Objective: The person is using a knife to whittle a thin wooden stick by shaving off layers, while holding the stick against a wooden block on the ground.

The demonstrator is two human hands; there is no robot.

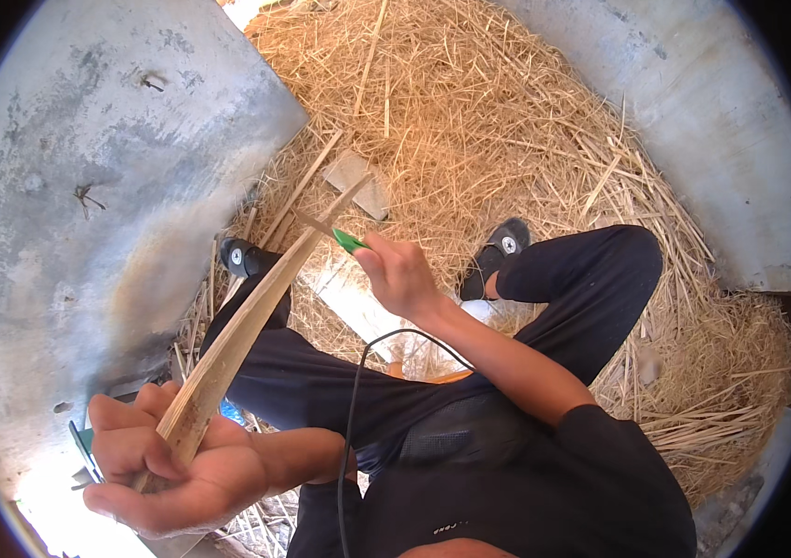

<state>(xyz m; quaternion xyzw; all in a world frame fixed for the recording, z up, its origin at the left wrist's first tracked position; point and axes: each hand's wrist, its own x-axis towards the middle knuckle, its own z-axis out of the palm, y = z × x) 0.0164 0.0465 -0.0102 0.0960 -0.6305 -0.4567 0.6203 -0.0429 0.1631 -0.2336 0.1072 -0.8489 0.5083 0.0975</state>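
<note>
A long pale strip of split wood or bamboo runs slantwise from lower left to upper middle. My left hand is closed around its thick near end, palm up. Toward the thin far end, my right hand grips a knife by its green handle. The knife's narrow blade lies across the strip and appears to touch it. Fingers of the right hand are wrapped round the handle, hiding most of it.
Shavings and thin strips heap over the floor ahead and to the right. Beyond the strip's tip lies a flat block. Stained pale walls stand left and right. A black cable hangs before my body, between my bent legs.
</note>
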